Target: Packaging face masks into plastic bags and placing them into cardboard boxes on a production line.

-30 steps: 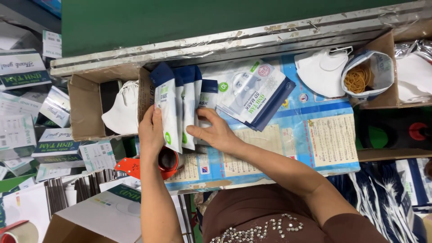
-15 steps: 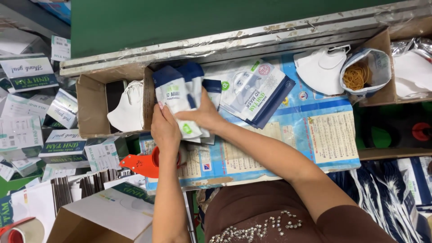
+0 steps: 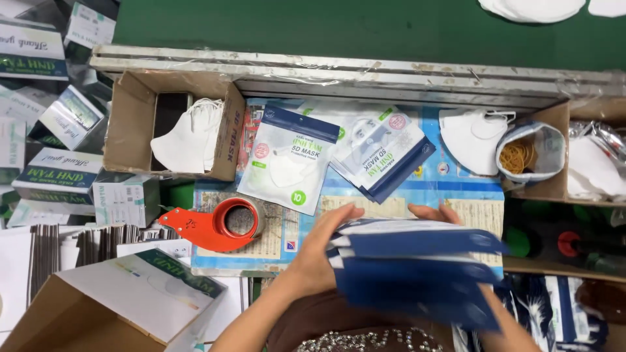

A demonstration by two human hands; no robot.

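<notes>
Both hands, left hand [image 3: 319, 257] and right hand [image 3: 433, 214], are clasping a stack of blue mask pouches [image 3: 417, 267] at six o'clock over the tabletop [image 3: 398, 202], best squaring edges evenly while gripping firmly.

Two hands: left hand [image 3: 316, 257], right hand [image 3: 437, 214], both on one stack of blue-edged mask packets [image 3: 417, 267]; packet count in stack unclear. Two more mask packets flat on table: one [image 3: 290, 158], other [image 3: 385, 146]. One red tape dispenser [image 3: 212, 226]. One bag of rubber bands [image 3: 529, 154]. One open cardboard box [image 3: 140, 120].
</notes>
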